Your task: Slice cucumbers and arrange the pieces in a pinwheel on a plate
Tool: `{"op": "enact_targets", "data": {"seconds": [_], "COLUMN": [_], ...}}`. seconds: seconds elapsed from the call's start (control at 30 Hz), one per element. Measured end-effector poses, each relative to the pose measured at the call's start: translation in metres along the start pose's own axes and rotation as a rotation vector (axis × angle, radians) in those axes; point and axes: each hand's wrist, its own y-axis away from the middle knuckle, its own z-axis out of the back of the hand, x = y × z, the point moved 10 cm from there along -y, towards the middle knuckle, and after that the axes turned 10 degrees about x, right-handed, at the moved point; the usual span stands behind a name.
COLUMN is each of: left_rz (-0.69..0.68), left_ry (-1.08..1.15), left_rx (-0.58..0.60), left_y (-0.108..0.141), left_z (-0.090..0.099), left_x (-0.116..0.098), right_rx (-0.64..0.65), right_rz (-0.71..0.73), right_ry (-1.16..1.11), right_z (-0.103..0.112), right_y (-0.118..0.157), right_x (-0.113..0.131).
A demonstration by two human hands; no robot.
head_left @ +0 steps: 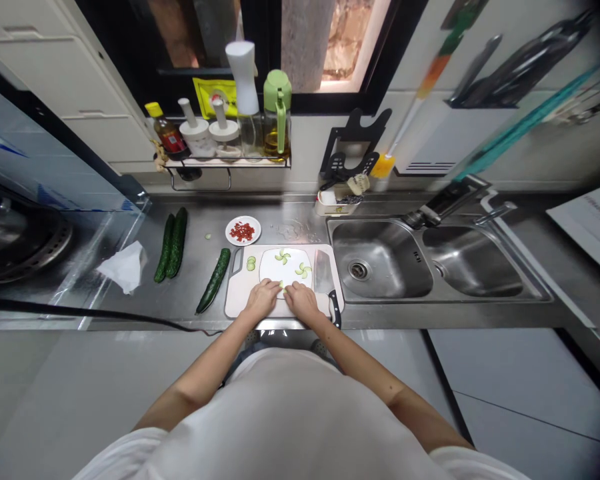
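My left hand (262, 298) and my right hand (301, 301) meet at the near edge of a white square plate (286, 265), fingers closed. Small pale-green cucumber slices (282, 285) show at the fingertips, partly hidden. Farther up the plate lie two pinwheel-shaped groups of cucumber slices, an upper group (283, 257) and a right-hand group (303, 270). The plate rests on a pale cutting board (240, 301). A few loose cucumber slices (251, 263) lie left of the plate. On the board's right side is a kitchen knife (335, 308) with a black handle.
Left of the board lies a cucumber (213, 281), with two more cucumbers (171, 244) beyond. A small dish (257, 230) holds chopped red pieces. A crumpled white tissue (126, 267) lies at left. A double sink (385, 260) is at right; a condiment rack (230, 162) hangs behind.
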Motion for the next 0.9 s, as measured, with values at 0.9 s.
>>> {"op": "enact_targets", "data": {"seconds": [0.9], "left_rz": [0.011], "left_ry": [-0.055], "left_rx": [0.055], "left_y": [-0.0052], "left_z": [-0.0019], "left_x": [-0.0061], "right_rx": [-0.02], "right_rz": [-0.001], "right_ry": [0.018], "right_z": [0.0018], "right_y": [0.0012], "right_x": [0.0019]}}
